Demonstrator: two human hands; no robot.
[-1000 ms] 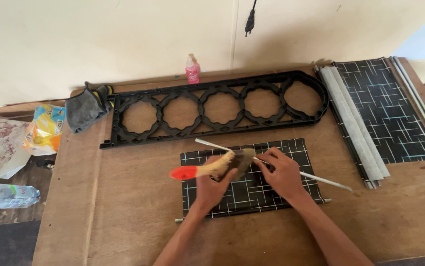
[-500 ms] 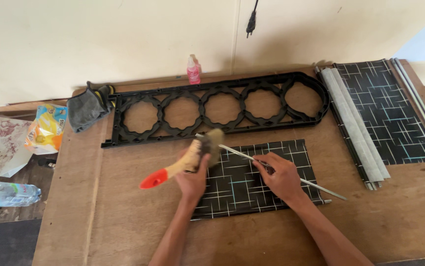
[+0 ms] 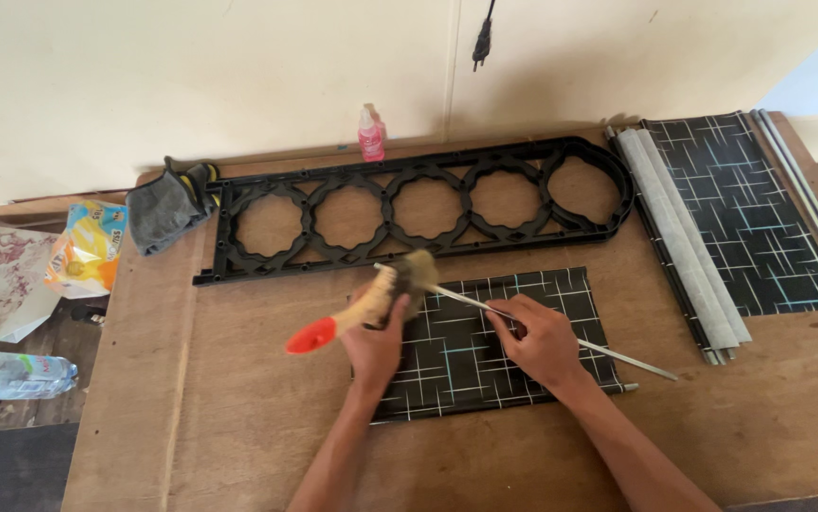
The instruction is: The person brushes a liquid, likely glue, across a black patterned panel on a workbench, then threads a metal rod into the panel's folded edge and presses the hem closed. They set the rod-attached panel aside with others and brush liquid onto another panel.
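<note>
My left hand (image 3: 374,347) grips a wooden-handled brush (image 3: 371,303) with a red handle tip; its bristles rest at the upper left edge of a black sheet with a pale line pattern (image 3: 485,346). My right hand (image 3: 540,343) presses on that sheet and pinches a thin metal rod (image 3: 608,356) that runs diagonally across it from the bristles to the lower right. The sheet lies flat on the wooden table (image 3: 238,398).
A long black frame with several round openings (image 3: 409,204) lies behind the sheet. A pink bottle (image 3: 370,135) stands at the wall. A grey cloth (image 3: 163,209) and snack packets (image 3: 87,246) sit left. More patterned sheets and rods (image 3: 731,218) lie right. A water bottle (image 3: 11,374) lies left.
The brush swung from the sheet's middle up to the left, then came back to the sheet's upper left edge. My right hand stayed on the rod.
</note>
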